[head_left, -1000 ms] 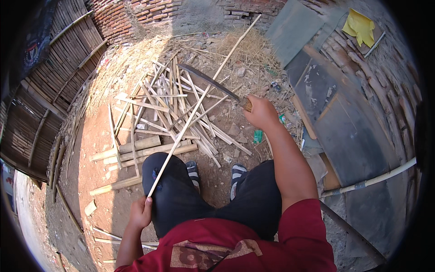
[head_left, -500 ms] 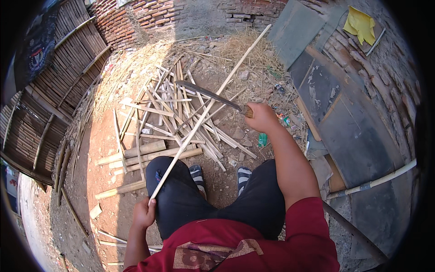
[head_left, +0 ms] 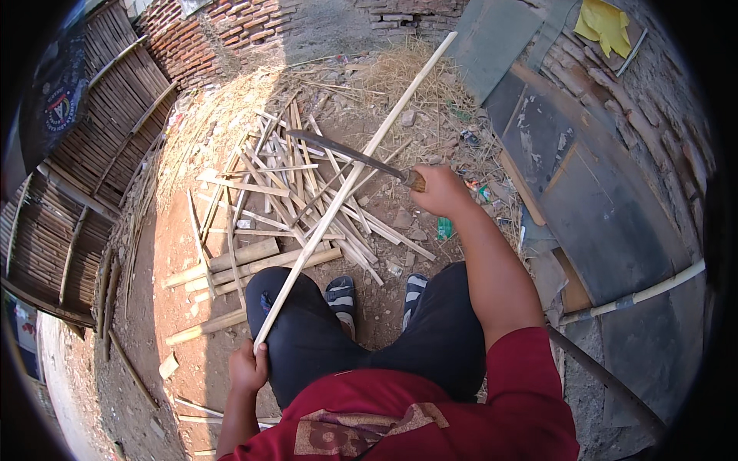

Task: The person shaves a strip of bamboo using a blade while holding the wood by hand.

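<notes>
My left hand (head_left: 248, 366) is closed round the near end of a long, pale bamboo strip (head_left: 326, 218). The strip slants up and away to the right across my left thigh, its far end near the back wall. In my right hand (head_left: 440, 190) is the wooden handle of a machete (head_left: 352, 154). Its dark, slightly curved blade points left and crosses the strip at about the middle of its length; I cannot tell whether blade and strip touch. Under both lies a loose pile of split bamboo sticks (head_left: 286, 173) on the dirt.
Thicker bamboo poles (head_left: 223, 261) lie left of my feet. A woven bamboo panel (head_left: 115, 131) stands at the left, a brick wall (head_left: 223, 31) at the back. Dark boards (head_left: 615, 230) lean on the right, with a yellow cloth (head_left: 604, 27) above. A green plastic piece (head_left: 444, 228) lies near my right foot.
The view has shifted slightly. The strip seems turned a little in my left hand, showing a wider face. The machete stays across it, my right hand keeping hold of the handle.
</notes>
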Available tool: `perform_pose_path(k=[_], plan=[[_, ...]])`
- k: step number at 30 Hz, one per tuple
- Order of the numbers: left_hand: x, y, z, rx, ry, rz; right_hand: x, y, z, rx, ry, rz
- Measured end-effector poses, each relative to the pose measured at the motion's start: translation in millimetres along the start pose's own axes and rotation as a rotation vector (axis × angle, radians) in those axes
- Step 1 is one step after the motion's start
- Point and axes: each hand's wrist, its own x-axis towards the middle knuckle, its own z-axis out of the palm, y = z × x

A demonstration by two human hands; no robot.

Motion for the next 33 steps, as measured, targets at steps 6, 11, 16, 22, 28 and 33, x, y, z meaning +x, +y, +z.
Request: perform_pose_path(k=[6, 11, 16, 22, 28, 33], plan=[[-0.8, -5.0, 6.4, -0.066, 0.002, 0.030, -17.7, -48.4, 31.8, -0.247, -0.103, -0.649], [-6.3, -9.0, 9.7, -0.030, 0.020, -0.022, 6.8, -4.3, 3.0, -0.012, 0.013, -0.137], [-7.6, -7.0, 9.8, -0.037, 0.039, -0.022, 5.8, 4.6, 0.2, -0.011, 0.127, -0.107], [-54.3, -41.2, 13.2, -0.053, 0.069, -0.018, -9.4, -48.2, 42.6, -0.193, -0.195, -0.558], [-77.4, -65.4, 23.6, 0.040, 0.122, -0.045, 20.8, 0.7, 28.7, 0.220, 0.051, -0.019], [-81.5, -64.0, 20.3, 0.040, 0.129, -0.028, -3.5, -55.1, 33.0, -0.178, -0.275, -0.383]])
